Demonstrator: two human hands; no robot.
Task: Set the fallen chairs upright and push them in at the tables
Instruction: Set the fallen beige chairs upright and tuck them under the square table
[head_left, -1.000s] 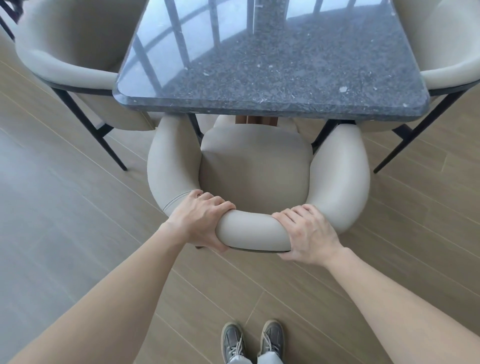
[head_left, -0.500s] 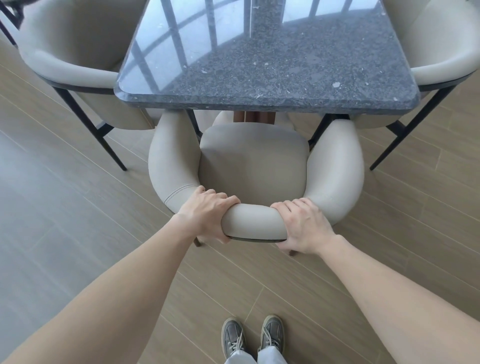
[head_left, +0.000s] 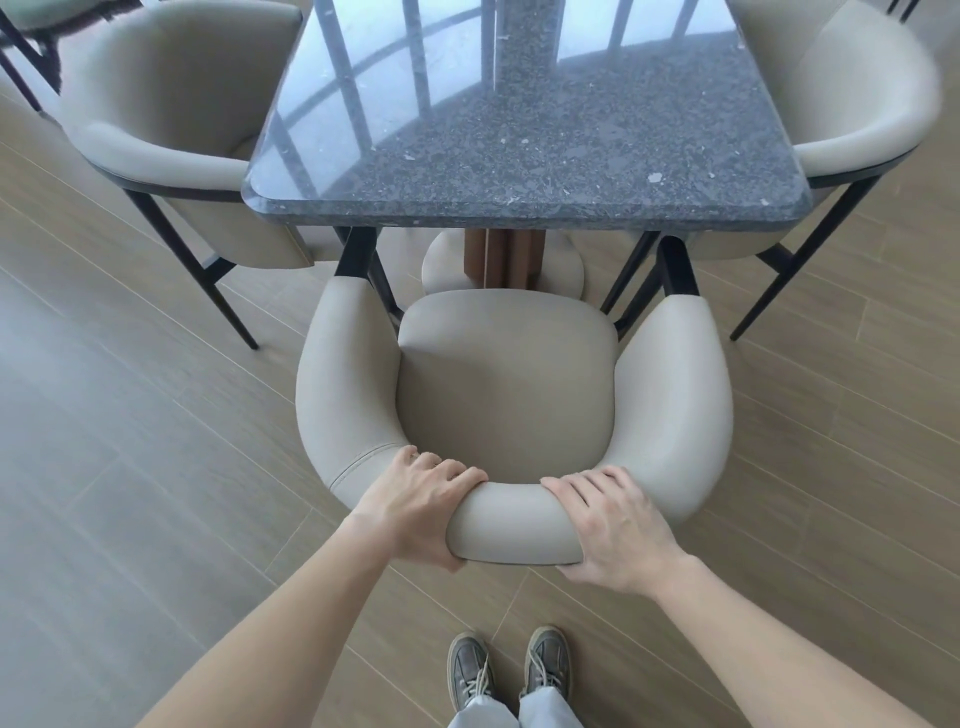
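A beige upholstered armchair (head_left: 506, 384) stands upright on its legs, facing the dark granite table (head_left: 524, 140). Its arm tips reach just short of the table's near edge, and the whole seat is in the open. My left hand (head_left: 423, 506) grips the left part of the curved backrest, fingers over the top and thumb behind. My right hand (head_left: 613, 525) grips the right part of the same backrest. My shoes (head_left: 511, 667) stand right behind the chair.
Two matching beige chairs stand upright at the table's sides, one on the left (head_left: 171, 119) and one on the right (head_left: 852, 104), with black legs splaying outward. The table's wooden pedestal (head_left: 504, 254) rises in front of the seat. Wood-plank floor (head_left: 130, 467) lies open on both sides.
The chair has come back toward me: its seat front and arm tips, earlier under the table edge, now sit short of it, and the pedestal shows. Both hands keep their grip on the backrest.
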